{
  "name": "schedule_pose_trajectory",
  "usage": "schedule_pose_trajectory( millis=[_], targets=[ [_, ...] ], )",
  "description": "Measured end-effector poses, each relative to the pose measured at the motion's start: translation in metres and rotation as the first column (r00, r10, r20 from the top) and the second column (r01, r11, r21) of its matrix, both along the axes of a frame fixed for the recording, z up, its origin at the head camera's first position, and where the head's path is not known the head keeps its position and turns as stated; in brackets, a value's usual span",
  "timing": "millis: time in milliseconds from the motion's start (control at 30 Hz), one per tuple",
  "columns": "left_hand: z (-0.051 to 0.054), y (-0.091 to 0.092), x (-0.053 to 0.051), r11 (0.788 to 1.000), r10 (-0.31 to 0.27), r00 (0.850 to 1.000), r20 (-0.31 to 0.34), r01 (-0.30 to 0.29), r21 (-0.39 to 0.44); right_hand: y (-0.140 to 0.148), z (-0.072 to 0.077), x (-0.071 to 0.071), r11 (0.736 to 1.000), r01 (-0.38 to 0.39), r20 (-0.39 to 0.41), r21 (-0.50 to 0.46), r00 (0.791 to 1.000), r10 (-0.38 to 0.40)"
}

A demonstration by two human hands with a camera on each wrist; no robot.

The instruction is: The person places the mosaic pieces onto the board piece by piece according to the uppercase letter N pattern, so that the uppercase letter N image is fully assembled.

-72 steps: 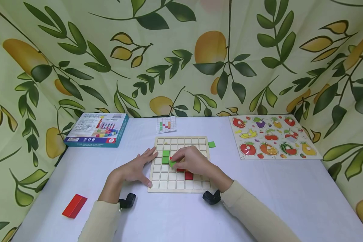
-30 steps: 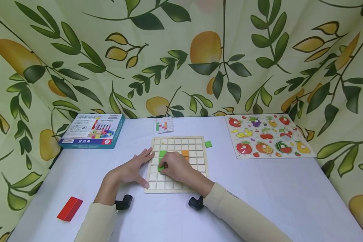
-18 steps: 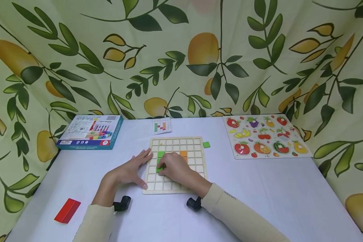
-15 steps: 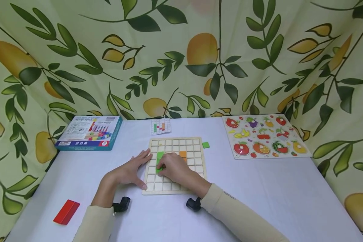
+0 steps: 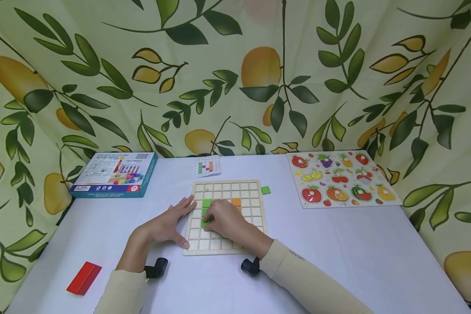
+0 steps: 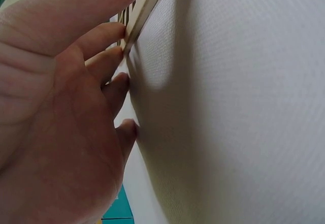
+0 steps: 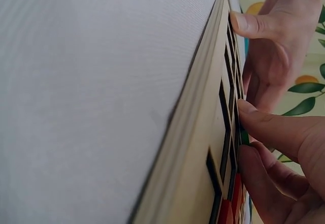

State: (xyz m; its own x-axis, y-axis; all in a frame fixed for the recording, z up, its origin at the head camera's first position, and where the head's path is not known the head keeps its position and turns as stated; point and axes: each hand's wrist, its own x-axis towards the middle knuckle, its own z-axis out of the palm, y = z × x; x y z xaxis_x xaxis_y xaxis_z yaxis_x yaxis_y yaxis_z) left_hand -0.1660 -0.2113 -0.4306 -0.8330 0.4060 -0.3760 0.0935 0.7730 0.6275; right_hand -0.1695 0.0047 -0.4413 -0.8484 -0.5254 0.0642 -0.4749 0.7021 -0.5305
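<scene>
A wooden grid board [image 5: 223, 252] lies flat on the white table. My left hand [image 5: 162, 224] rests at its left side, fingers spread along the edge and thumb on the lower left corner. My right hand [image 5: 227, 220] is over the middle of the board. Between its thumb and index finger it pinches a green square tile [image 7: 245, 136], low at the third cell of a green column. Two green tiles [image 5: 206, 203] sit above it in that column. Orange tiles [image 5: 236, 202] show beyond the knuckles. Red tiles [image 7: 226, 211] appear in the right wrist view; the hand hides them in the head view.
A loose green tile [image 5: 266, 190] lies off the board's right edge. Behind the board is a small pattern card [image 5: 206, 161]. A boxed toy set [image 5: 110, 192] stands back left, a fruit puzzle board [image 5: 318, 206] back right. A red block [image 5: 84, 278] lies front left.
The right hand has carried the green tile left and down to the green column, uncovering orange tiles. Lately it holds almost still there. The left hand keeps its place; the head view has shifted slightly.
</scene>
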Motion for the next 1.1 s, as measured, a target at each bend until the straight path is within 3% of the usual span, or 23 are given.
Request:
schedule_pose_trajectory(
  millis=[600, 1100],
  targets=[
    [-0.0013, 0.0011, -0.0026, 0.999, 0.000, 1.000, 0.001, 0.000, -0.042, 0.0000, -0.0027, -0.0021, 0.998, 0.035, 0.031, -0.056, 0.999, -0.034],
    [-0.0009, 0.0029, -0.0014, 0.999, 0.005, 1.000, 0.001, -0.005, -0.048, 0.0047, -0.0009, -0.0020, 0.993, 0.029, 0.093, -0.114, 0.996, -0.019]
  ],
)
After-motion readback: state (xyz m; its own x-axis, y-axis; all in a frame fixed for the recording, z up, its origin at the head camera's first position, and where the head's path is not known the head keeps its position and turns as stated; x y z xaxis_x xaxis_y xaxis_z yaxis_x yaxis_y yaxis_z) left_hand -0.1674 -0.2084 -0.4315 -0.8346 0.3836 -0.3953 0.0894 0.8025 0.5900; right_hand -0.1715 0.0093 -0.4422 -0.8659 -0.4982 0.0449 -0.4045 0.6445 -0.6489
